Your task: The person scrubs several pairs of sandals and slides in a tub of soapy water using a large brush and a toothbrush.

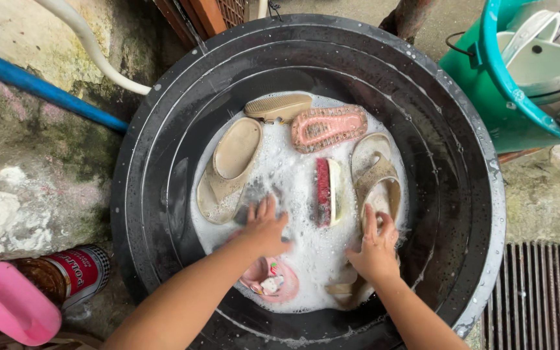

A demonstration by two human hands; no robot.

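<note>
A big black tub (461, 168) holds soapy water with several sandals floating in it. My left hand (266, 228) reaches flat into the foam, fingers spread, just above a pink sandal (279, 283) and beside a beige slide sandal (229, 170). My right hand (376, 246) rests on the heel end of a beige strapped sandal (376, 174). Between the hands floats a red and white scrub brush (327, 192). A pink sandal turned sole up (329, 127) and a tan sole (279, 107) lie at the far side.
A teal bucket (507, 84) with pale footwear stands at the upper right. A metal drain grate (542, 295) is at the lower right. A red-labelled jar (66, 275) and a pink scoop (11, 303) lie at the lower left. A blue pipe (40, 87) and white hose (92, 48) cross the stained concrete.
</note>
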